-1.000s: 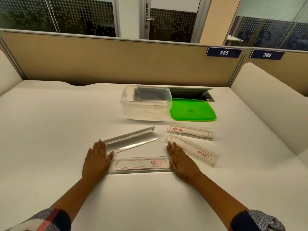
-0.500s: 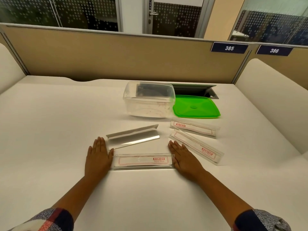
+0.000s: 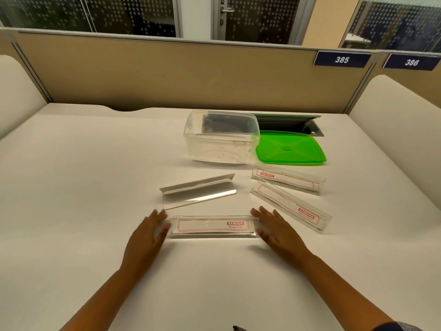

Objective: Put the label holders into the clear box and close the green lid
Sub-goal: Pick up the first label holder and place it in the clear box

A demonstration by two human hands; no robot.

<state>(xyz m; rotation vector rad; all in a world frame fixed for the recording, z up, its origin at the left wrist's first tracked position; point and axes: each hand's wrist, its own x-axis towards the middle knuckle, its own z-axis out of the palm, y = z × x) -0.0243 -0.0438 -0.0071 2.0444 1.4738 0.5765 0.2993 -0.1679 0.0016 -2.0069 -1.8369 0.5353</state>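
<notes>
Both hands lie flat on the white desk point(image 3: 71, 187) with fingers stretched and a little spread, gripping nothing. The left hand point(image 3: 145, 237) is at the left end of the nearest label holder point(image 3: 213, 226), and the right hand point(image 3: 278, 232) is at its right end; I cannot tell if the fingertips really touch the plastic. This holder lies between the two hands, and its card shows a red frame with "GEMSON" and "Name Plate".

Just beyond the left fingers lies an empty holder point(image 3: 198, 191), clear and without card, a little turned. Beyond the right fingers a third holder point(image 3: 290, 207) lies diagonal, with the same GEMSON print. Farther from it, a fourth holder point(image 3: 287, 179) lies with its print upside down.

Past all of these stands the clear box point(image 3: 220, 139), open, with nothing clearly seen inside it. The green lid point(image 3: 290, 148) lies flat on the desk, just beside the box on the right-hand side. Behind the lid there is a dark cable hatch point(image 3: 290, 123) in the desk. The partition point(image 3: 167, 72) carries two dark plates, "385" point(image 3: 341, 59) and "386" point(image 3: 411, 62).
</notes>
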